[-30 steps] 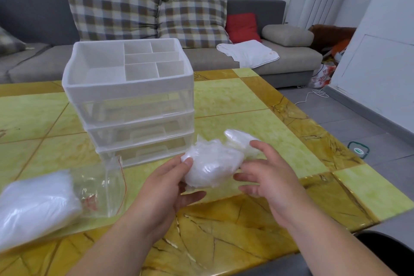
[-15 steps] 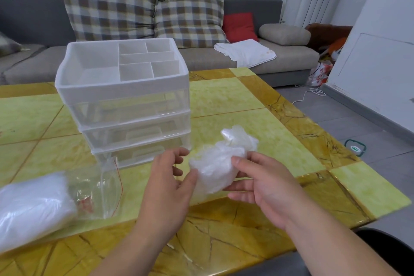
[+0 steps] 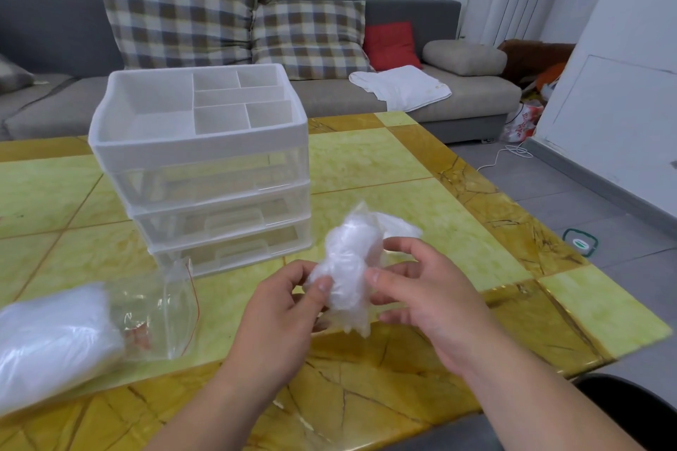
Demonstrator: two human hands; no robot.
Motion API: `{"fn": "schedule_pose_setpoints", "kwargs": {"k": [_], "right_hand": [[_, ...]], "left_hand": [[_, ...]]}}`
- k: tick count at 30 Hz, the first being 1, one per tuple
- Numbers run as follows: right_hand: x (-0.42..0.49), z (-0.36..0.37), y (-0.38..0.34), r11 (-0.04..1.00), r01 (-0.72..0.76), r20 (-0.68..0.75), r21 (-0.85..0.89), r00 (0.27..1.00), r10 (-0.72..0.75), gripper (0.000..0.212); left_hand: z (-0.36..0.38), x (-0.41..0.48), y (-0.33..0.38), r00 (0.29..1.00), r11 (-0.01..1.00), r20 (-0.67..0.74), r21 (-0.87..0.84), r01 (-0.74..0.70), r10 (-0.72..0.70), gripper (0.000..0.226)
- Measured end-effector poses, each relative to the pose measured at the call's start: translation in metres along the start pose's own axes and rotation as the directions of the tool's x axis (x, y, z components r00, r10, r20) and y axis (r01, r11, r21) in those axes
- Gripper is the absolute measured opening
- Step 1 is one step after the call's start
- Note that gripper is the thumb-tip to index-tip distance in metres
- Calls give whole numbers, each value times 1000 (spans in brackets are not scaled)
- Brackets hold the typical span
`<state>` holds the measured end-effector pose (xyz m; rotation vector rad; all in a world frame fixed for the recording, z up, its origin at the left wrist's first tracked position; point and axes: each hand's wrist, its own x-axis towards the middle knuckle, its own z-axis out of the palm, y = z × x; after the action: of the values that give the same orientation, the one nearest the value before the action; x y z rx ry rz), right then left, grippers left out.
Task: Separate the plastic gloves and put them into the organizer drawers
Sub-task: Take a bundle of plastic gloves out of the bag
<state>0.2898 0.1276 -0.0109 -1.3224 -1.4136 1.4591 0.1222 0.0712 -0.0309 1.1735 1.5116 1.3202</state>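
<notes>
Your left hand and right hand both pinch the crumpled wad of gloves above the bench, near the organizer.

The wad of plastic gloves, which lay sideways as a rounded lump between the hands a second ago, now stands upright and drawn out longer, with a loose flap at its upper right. The left hand, whose fingers were stretched out, has curled and pinches the wad's lower left. The right hand has slid its thumb from the wad's top to its right side.
</notes>
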Motion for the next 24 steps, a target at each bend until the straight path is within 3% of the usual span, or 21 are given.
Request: {"fn": "schedule_pose_setpoints", "kwargs": {"k": [4,7,9,12,18,21,24], "right_hand": [[1,0,3,994,19,33,-106,999,-16,66],[3,-1,2,988,-30,79,152,997,18,44],[4,-3,1,944,-72,132,323,991,30,43],[2,-5,0,926,-84,152,367,988,29,47],[-4,-1,-4,994,66,28,82,997,-69,25],[-6,3,-7,985,141,4,-95,990,-142,26],[-6,2,-6,989,120,18,-83,993,-119,27]], "left_hand": [[1,-1,-1,998,996,57,-78,37,-32,18],[1,1,0,993,975,80,-197,105,-91,24],[-1,2,1,987,959,117,-246,139,-113,27],[-3,3,1,977,946,164,-269,180,-139,29],[-3,4,0,997,991,19,-112,79,-78,22],[-5,2,4,996,992,72,-112,54,-46,22],[-7,1,3,988,992,151,-115,57,-39,27]]}}
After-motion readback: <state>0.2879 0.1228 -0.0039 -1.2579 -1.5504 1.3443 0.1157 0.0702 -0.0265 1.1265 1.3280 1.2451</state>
